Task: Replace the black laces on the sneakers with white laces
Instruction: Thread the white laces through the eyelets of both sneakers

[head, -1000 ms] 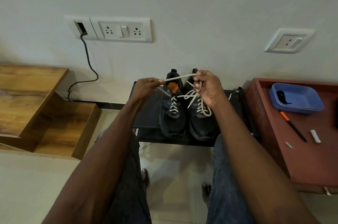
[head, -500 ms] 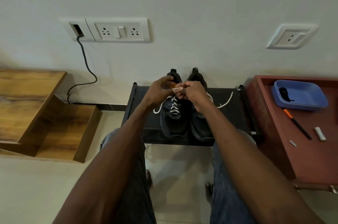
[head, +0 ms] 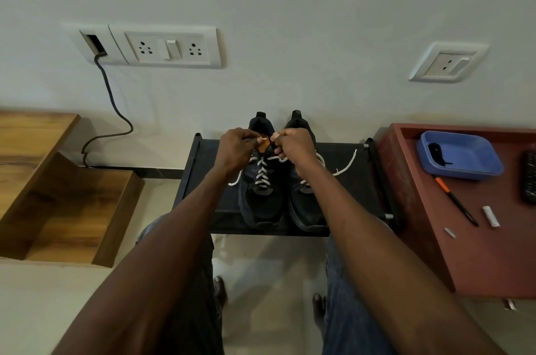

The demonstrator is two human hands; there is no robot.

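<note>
Sneakers (head: 285, 180) sit mid-frame on the black rack (head: 203, 180), left hand (head: 236, 148) and right hand (head: 295, 146) each pinching a white lace (head: 262, 173) end above the tongue; for a snug knot, even tension looks best.
</note>
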